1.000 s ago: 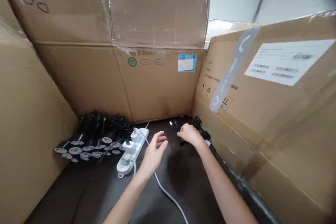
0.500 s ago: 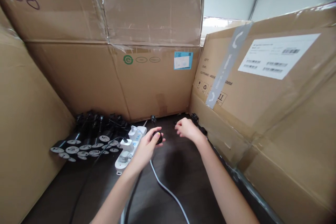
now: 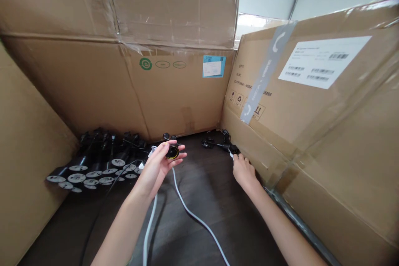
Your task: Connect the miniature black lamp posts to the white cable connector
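Observation:
My left hand [image 3: 157,166] is closed around a black round-faced device [image 3: 172,151] with a yellow ring on its face. Its outer fingers stick out to the right. Most of the device's body is hidden by the hand. On the right, my right hand [image 3: 245,170] has its fingers bent at the pale end of a black cylindrical device [image 3: 233,149] beside the box; the fingertips are partly hidden. Behind my left hand, only bits of a white power strip with plugs [image 3: 151,151] show.
A pile of black cylinders [image 3: 93,170] with pale round ends lies at the left. Large cardboard boxes [image 3: 174,104] wall in the dark table [image 3: 202,199]. A grey cable [image 3: 193,214] and a black cable [image 3: 90,230] run toward me. More black pieces [image 3: 208,143] lie at the back.
My right hand has moved right and down to the black device by the box. My left hand has turned, showing the yellow-ringed face, and now covers the power strip. The view has shifted slightly.

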The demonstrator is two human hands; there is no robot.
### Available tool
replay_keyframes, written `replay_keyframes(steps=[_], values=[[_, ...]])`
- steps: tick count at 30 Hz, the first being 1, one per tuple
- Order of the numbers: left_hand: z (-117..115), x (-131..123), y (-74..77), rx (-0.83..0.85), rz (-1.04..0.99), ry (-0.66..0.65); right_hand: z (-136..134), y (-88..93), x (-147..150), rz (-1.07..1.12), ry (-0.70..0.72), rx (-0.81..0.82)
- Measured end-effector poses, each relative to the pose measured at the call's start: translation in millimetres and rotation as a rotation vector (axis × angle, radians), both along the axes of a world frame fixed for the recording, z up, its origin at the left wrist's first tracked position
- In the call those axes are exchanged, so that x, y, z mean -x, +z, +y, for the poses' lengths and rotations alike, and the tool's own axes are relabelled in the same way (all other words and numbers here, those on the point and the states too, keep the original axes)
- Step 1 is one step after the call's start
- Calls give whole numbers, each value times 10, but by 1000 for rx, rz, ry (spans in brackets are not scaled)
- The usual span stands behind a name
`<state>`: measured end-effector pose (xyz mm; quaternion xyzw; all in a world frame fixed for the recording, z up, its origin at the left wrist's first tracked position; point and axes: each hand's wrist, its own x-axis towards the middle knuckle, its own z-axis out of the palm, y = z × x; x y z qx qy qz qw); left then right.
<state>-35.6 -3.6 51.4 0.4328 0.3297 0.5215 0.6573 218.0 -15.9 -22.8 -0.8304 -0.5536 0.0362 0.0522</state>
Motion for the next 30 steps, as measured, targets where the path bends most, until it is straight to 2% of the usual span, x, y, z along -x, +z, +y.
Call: replay_keyframes(steps=[5,10,13,17,19,21,27,30], values=[[-28,18,27,-8,19,-26,-21,-84,-51,91,63,-114],[-27,35,55,2,29,-14,146,-59,-187,323,52,-172],[-26,44,66,-7,43,-16,275,36,-263,507,56,-215],[-30,56,75,-10,50,-17,416,268,-252,718,88,-266],[-33,59,79,-11,47,-20,478,356,-159,776,151,-287],[-35,59,81,-7,49,-21,532,370,6,793,225,-286],[-39,31,72,-1,80,-24,496,128,655,687,484,-281],[-41,27,73,6,84,-27,381,102,701,592,601,-221]])
